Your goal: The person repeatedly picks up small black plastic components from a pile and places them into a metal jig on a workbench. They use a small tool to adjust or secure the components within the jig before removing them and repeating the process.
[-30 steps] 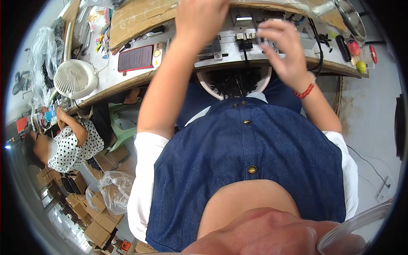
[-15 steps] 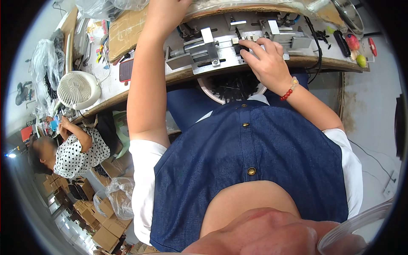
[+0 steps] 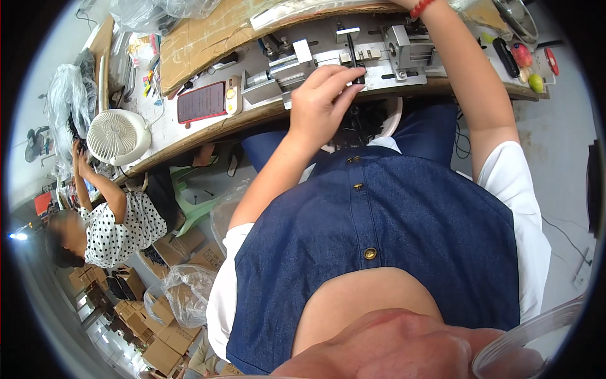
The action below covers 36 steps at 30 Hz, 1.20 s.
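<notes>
Left hand (image 3: 320, 104) curled — right arm (image 3: 472, 79) outstretched.

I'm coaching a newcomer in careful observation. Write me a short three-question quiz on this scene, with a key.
1. Multiple choice: Which hand has its thumb and fingers at the near end of the black strip on the metal fixture?
A) the left
B) the right
C) both
2. True or false: The phone lies screen down.
3. Short answer: What white thing with a round grille stands on the bench, left of the phone?

Key:
1. A. The left hand is there; the right hand is mostly cut off by the top edge.
2. False: its screen faces up.
3. A fan.
</notes>
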Tool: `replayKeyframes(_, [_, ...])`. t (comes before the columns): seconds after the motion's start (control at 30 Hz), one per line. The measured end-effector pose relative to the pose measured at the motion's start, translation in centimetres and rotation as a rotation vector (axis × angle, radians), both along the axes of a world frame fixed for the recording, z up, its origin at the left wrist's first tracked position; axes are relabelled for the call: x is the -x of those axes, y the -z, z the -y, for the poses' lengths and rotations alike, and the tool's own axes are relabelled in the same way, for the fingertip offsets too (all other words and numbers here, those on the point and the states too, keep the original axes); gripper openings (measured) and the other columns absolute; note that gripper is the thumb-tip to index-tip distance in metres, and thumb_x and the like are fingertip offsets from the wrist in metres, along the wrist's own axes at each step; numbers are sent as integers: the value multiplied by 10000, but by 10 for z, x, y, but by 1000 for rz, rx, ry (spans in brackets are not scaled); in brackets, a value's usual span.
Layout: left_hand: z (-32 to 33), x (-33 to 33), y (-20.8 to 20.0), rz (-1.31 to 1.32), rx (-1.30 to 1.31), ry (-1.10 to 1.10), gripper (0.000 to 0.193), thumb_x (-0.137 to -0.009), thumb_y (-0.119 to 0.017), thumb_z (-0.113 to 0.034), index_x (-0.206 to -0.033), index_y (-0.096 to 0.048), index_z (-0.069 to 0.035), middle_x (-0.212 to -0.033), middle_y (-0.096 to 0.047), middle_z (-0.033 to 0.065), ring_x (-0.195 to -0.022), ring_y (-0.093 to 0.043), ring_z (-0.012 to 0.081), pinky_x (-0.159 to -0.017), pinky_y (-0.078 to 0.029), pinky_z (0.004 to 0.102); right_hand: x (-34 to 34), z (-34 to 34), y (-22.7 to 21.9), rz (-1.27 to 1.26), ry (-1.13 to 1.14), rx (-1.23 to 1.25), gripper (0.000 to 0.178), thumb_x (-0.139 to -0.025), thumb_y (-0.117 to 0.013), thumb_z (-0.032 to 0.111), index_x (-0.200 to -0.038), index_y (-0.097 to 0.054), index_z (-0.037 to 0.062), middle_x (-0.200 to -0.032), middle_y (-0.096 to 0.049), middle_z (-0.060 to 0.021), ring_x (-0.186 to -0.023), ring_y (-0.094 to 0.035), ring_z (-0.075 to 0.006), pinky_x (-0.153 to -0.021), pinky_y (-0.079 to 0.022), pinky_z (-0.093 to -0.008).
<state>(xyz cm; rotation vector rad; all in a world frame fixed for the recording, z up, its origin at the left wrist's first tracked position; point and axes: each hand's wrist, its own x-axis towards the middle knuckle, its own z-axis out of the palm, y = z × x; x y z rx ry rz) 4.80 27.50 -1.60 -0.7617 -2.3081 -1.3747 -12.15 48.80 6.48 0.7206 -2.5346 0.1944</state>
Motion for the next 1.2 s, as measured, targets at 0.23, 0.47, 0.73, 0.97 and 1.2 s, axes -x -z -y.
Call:
replayKeyframes(0.23, [-17, 3, 35, -79, 104, -79, 240, -848, -815, -98, -1084, -792, -125, -1239, -715, 72, -821, -744, 198, -707, -603, 306, 2, -10, -7, 248, -200, 414, 144, -947, -691, 170, -1055, -737, 86, -938, -749, -61, -896, -624, -215, -854, -464, -347])
replayKeyframes(0.47, [-20, -3, 27, -62, 194, -95, 276, -880, -791, -140, -1154, -765, -132, -1301, -710, 75, -862, -753, 222, -742, -613, 322, -29, -32, -15, 614, -291, 1476, 182, -1060, -600, 178, -1127, -672, 25, -1046, -755, -92, -797, -610, -48, -726, -500, -212])
replayKeyframes(0.73, [-6, 50, -26, -242, 174, -241, 188, -898, -773, -205, -1066, -763, -121, -1036, -696, 85, -661, -671, 206, -632, -556, 344, -159, -13, 44, 228, -316, 686, 223, -898, -725, 84, -1115, -686, 51, -1225, -677, -100, -1053, -606, -287, -919, -486, -380])
replayKeyframes(0.97, [-13, 141, -78, -188, 473, -350, 210, -881, -699, -202, -1043, -713, -68, -1020, -688, 169, -985, -667, 393, -864, -537, 488, -181, 2, 83, 113, -245, 235, 254, -836, -744, 53, -1081, -677, 42, -1281, -667, -65, -1070, -566, -323, -937, -502, -405])
replayKeyframes(1.2, [-14, 195, -41, 155, 477, -379, 194, -843, -768, -256, -977, -798, -119, -1002, -755, 137, -885, -745, 316, -732, -605, 422, -169, 17, 105, 50, -231, 89, 301, -842, -739, 80, -1139, -695, 75, -1314, -656, -73, -1133, -573, -347, -1014, -476, -444])
